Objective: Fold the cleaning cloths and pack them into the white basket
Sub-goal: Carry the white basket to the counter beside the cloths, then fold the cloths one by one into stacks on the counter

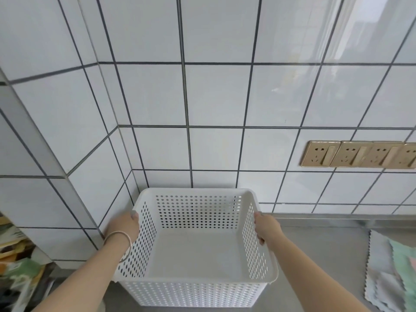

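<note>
Single head-worn wide-angle cam, looking fwd and down from close range — white perforated plastic basket (198, 248) sits low centre, w/ both forearms entering from the bottom edge. White tiled wall w/ dark grout (213, 95) fills the upper frame; grey steel counter (315, 244) shows lower right — lines bow at the edges.

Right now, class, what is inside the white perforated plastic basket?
Nothing shows inside the white perforated plastic basket: its floor is bare. The left hand and right hand grip its sides; the cloths lie outside.
</note>
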